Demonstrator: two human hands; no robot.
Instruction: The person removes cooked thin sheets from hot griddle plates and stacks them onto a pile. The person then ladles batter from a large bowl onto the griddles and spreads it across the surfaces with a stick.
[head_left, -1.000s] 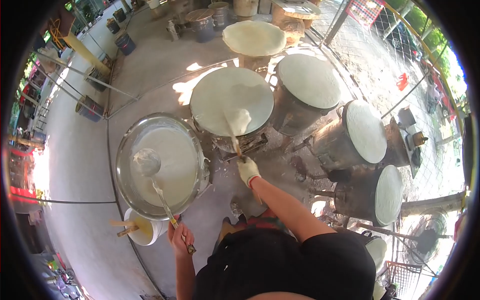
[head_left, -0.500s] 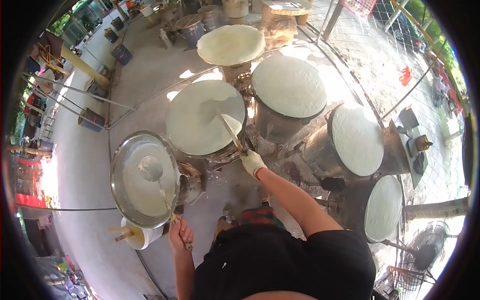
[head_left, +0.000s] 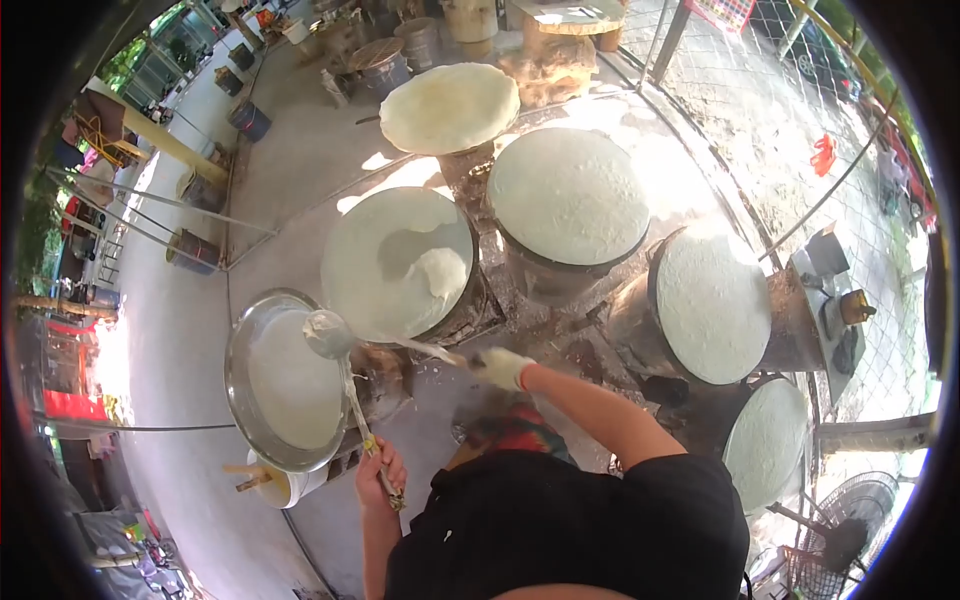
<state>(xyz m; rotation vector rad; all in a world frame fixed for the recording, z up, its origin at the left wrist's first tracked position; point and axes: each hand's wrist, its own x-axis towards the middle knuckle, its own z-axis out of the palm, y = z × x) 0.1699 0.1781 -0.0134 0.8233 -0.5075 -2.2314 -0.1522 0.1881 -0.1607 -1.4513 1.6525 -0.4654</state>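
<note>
My bare left hand (head_left: 381, 474) grips the handle of a metal ladle (head_left: 328, 334). The ladle's bowl, coated in white batter, hovers over the right rim of a wide steel basin (head_left: 238, 372) holding white liquid. In a white work glove, my right hand (head_left: 502, 368) is closed around a pale, flat wooden spreader (head_left: 432, 349). Its far end lies close to the near edge of a round griddle (head_left: 345, 262) covered with a thin white layer. On that layer is a thicker pale patch (head_left: 440, 272), beside a grey shadow.
More batter-covered round griddles stand on drum stoves: one behind (head_left: 570, 195), one to the right (head_left: 712, 305), one at lower right (head_left: 768, 445). A pale round sheet (head_left: 450, 108) lies further back. A white bucket (head_left: 290, 488) sits below the basin; a fan (head_left: 845, 535) stands at right.
The ladle has risen from inside the basin toward its right rim. My right hand has lowered, drawing the spreader off the griddle's middle toward its near edge. The view has shifted slightly.
</note>
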